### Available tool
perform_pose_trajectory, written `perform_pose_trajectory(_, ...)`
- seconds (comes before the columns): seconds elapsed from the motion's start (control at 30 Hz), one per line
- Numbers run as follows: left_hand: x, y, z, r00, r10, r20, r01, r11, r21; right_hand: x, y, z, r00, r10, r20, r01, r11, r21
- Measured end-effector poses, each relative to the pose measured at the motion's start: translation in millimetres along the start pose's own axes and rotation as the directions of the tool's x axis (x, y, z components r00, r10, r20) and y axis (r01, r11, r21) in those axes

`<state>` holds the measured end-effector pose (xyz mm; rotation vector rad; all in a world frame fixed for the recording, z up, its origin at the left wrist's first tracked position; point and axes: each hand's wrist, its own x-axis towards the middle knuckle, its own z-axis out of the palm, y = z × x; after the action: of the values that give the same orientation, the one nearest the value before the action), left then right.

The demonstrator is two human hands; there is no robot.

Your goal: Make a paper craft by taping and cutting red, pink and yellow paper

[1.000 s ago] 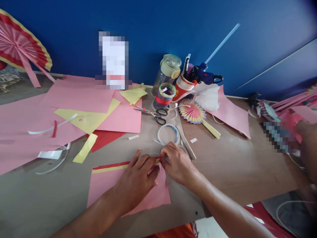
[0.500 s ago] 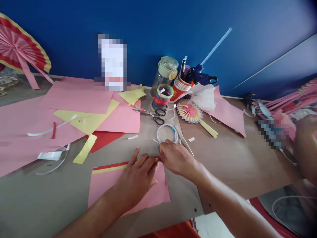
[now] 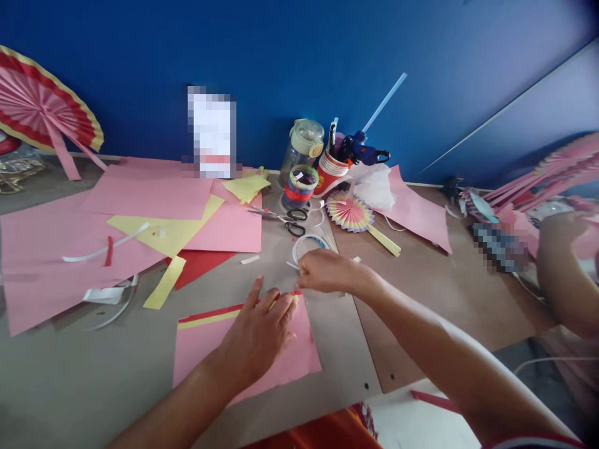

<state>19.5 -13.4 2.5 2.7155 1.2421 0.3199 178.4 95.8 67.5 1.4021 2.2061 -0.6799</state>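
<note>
A pink paper sheet lies at the table's near edge, edged along its top with a thin red strip and a yellow strip. My left hand lies flat on the sheet with its fingers spread, the fingertips pressing the strips' right end. My right hand hovers just above that end, fingers pinched together; what they pinch is too small to name. A white tape ring sits right behind my right hand.
Scissors, a jar, a taped cup, a red cup of tools and a small pleated fan stand behind. Pink, yellow and red sheets cover the left. Another person's arm is at the right.
My right hand has lifted off the strips' end and drawn back a little toward the tape ring. The left hand stays pressed on the sheet. The camera has shifted.
</note>
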Motion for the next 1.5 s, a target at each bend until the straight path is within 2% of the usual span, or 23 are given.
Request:
perform_pose_trajectory(0.07, 0, -1, -1, 1.0, 0.005, -0.012, -0.006, 1.0, -0.012, -15, 4, 9, 0.993, 0.007, -0.119, 0.004, 0.996, 0.091)
perform_pose_trajectory(0.13, 0, -2, -2, 0.999, 0.015, -0.031, -0.016, 1.0, -0.017, -31, 9, 23, 0.956, 0.032, -0.291, 0.063, 0.948, 0.312)
perform_pose_trajectory(0.23, -1, -3, -3, 0.998, 0.019, -0.056, -0.02, 1.0, -0.024, -48, 17, 48, 0.945, 0.066, -0.319, 0.113, 0.852, 0.512)
perform_pose_trajectory(0.3, -1, -3, -3, 0.998, 0.019, -0.062, -0.021, 0.999, -0.026, -55, 22, 61, 0.939, 0.063, -0.338, 0.146, 0.817, 0.558)
perform_pose_trajectory(0.4, 0, -2, -3, 0.996, 0.029, -0.09, -0.031, 0.999, -0.019, -64, 25, 68, 0.907, 0.016, -0.42, 0.228, 0.821, 0.523)
perform_pose_trajectory(0.57, 2, 0, -2, 0.988, 0.038, -0.147, -0.04, 0.999, -0.009, -65, 17, 64, 0.829, -0.103, -0.55, 0.388, 0.815, 0.431)
perform_pose_trajectory(0.83, 0, 0, -1, 0.986, 0.04, -0.164, -0.045, 0.999, -0.026, -49, 11, 67, 0.739, -0.236, -0.631, 0.471, 0.85, 0.234)
perform_pose_trajectory(1.0, 0, -2, 0, 0.994, 0.039, -0.102, -0.045, 0.997, -0.061, -50, 12, 66, 0.722, -0.206, -0.66, 0.475, 0.842, 0.256)
perform_pose_trajectory(1.13, 0, -3, 0, 0.995, 0.056, -0.086, -0.06, 0.997, -0.045, -51, 13, 69, 0.699, -0.257, -0.668, 0.517, 0.827, 0.223)
perform_pose_trajectory(1.33, 0, -3, 1, 0.991, 0.083, -0.107, -0.081, 0.996, 0.02, -50, 18, 70, 0.734, -0.312, -0.603, 0.503, 0.847, 0.174)
perform_pose_trajectory(1.5, 1, -2, 1, 0.987, 0.087, -0.135, -0.085, 0.996, 0.017, -42, 20, 67, 0.725, -0.36, -0.588, 0.53, 0.836, 0.142)
